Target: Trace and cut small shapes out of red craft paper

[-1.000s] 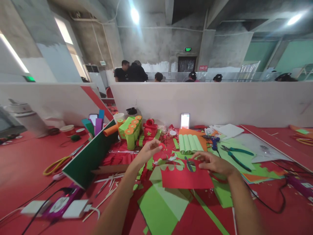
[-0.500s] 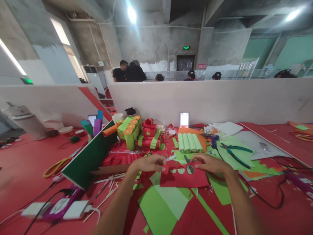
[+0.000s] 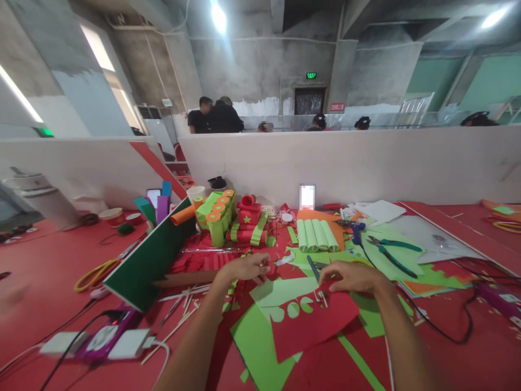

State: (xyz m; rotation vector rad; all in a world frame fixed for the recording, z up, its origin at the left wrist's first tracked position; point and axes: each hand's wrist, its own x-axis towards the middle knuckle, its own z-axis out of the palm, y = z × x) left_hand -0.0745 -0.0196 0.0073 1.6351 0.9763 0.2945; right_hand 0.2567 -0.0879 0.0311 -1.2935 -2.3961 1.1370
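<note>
My right hand (image 3: 345, 276) pinches the upper edge of a sheet of red paper (image 3: 311, 326), which has a row of round cut-outs along that edge. The sheet is tilted above green paper (image 3: 264, 347). To the left, my left hand (image 3: 248, 267) is apart from the sheet, its fingers curled together over scraps of cut paper; what they hold, if anything, I cannot make out. A long dark tool (image 3: 312, 268) lies just left of my right fingertips, its lower end partly covered.
Behind my hands stand green and red paper models (image 3: 220, 217) and pale green paper rolls (image 3: 317, 236). Pliers (image 3: 393, 255) and a blue glue gun (image 3: 357, 231) lie at right. A green board (image 3: 148, 258), wooden sticks (image 3: 175, 326) and a purple power strip (image 3: 103, 334) are at left.
My left hand has left the red sheet and moved slightly up and left. The red sheet has turned and tilted towards me, held in my right hand.
</note>
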